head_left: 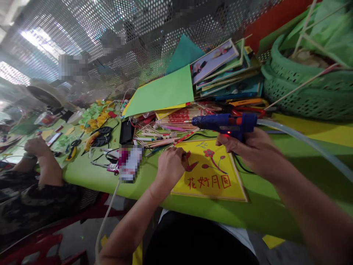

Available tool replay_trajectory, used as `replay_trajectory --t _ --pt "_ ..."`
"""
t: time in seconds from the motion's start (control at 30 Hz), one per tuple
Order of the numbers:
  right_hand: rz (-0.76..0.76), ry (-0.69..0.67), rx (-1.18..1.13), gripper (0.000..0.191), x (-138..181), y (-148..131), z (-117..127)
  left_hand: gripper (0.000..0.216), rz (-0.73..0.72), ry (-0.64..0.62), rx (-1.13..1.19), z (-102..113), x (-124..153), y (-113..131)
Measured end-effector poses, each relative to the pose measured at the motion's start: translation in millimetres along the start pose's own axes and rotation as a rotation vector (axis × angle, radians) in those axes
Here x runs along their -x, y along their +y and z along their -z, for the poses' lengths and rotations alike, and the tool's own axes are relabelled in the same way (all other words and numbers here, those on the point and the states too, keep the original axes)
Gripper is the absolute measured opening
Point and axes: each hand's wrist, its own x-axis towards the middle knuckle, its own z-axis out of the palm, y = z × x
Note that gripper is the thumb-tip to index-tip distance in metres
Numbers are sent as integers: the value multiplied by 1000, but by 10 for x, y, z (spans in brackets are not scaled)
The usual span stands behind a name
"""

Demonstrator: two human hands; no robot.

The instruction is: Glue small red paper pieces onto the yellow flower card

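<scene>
My right hand [249, 147] is wrapped around the grip of a blue glue gun [226, 123], its nozzle pointing left and a small red light glowing on its side. A clear glue stick [306, 141] trails from the gun's back end. Below it lies a yellow card picture [212, 165] with a thin pale wooden frame, red flowers, dark leaves and red Chinese characters. At the picture's upper left rests my left hand [172, 162], fingers curled together. Something small and dark shows by its fingertips, beside a red flower; what it is I cannot make out.
Wooden sticks and pens [160, 138] lie behind the picture, below green card sheets [165, 92]. Stacked framed pictures [228, 73] stand near a green basket [306, 88]. Left are a phone-like thing [131, 163], scissors [73, 149], cables and another person's hands [37, 147].
</scene>
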Motion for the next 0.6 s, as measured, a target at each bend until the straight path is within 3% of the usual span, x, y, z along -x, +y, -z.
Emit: replay_trajectory --t 0.6 --pt "-45 -28 30 38 13 3 43 15 -22 7 -50 -51 -4 9"
